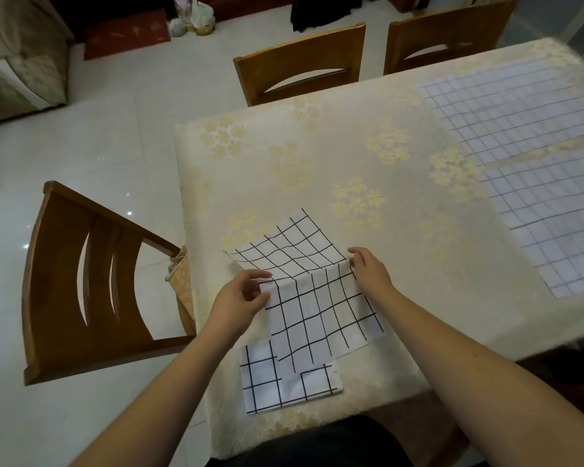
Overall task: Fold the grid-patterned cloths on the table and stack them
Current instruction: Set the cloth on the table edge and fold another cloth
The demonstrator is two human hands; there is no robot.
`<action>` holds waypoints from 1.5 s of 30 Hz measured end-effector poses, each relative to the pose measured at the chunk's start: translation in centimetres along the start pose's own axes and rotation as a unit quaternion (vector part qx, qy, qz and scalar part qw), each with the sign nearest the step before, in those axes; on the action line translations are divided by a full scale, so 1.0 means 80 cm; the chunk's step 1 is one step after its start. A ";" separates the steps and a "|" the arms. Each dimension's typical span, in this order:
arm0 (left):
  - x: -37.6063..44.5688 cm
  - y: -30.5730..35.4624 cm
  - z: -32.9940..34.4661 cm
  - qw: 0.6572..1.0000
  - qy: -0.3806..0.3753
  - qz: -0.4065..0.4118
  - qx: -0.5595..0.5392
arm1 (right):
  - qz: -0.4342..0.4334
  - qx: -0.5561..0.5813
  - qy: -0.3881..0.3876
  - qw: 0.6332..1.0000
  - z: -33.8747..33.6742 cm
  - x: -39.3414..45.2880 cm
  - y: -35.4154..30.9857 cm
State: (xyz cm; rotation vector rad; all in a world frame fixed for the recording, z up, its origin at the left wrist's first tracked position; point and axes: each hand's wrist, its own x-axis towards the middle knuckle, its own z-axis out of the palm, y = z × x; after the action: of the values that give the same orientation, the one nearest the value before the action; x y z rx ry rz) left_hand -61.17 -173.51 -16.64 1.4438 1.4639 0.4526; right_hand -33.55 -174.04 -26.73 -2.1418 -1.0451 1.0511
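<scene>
Now we pinch the grid-patterned cloth [321, 298] at its fold with both hands, left hand [241, 296] and right hand [368, 269] each grasping one end, over a folded cloth [285, 382] near the table [317, 156] edge, with two flat cloths [520, 106] far right.

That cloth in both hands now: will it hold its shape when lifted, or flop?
Probably flop: the cloth bends in a soft ridge between the left hand and right hand. It looks thin and light, its far flap lifted and curved. It may slide on the smooth tablecloth.
</scene>
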 end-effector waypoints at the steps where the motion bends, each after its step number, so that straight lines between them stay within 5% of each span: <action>1: 0.000 0.006 -0.004 1.000 0.007 0.009 0.006 | -0.003 0.008 -0.009 1.000 0.000 -0.002 -0.001; 15: -0.002 0.057 -0.059 0.993 0.055 0.078 0.074 | -0.050 0.213 -0.083 0.972 -0.018 -0.041 -0.029; 25: 0.028 0.082 -0.077 0.982 0.052 0.121 0.138 | -0.152 0.146 0.028 0.977 -0.065 -0.055 -0.058; 30: 0.057 0.096 -0.065 0.919 0.070 0.229 0.313 | -0.190 0.078 0.100 0.974 -0.097 -0.061 -0.073; 36: 0.069 0.110 -0.044 0.914 0.157 0.299 0.224 | -0.248 0.014 0.215 0.945 -0.122 -0.074 -0.073; 41: 0.044 0.063 -0.012 0.949 0.123 0.250 0.150 | -0.262 -0.038 0.257 0.929 -0.108 -0.103 -0.029; 45: 0.032 -0.011 0.028 0.995 -0.002 0.064 0.080 | -0.187 -0.051 0.196 0.961 -0.074 -0.129 0.027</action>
State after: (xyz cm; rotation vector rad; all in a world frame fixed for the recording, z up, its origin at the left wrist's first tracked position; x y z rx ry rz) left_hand -59.29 -172.22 -19.26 1.6717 1.4376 0.4178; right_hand -31.92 -184.43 -20.79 -2.0063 -1.2562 0.3829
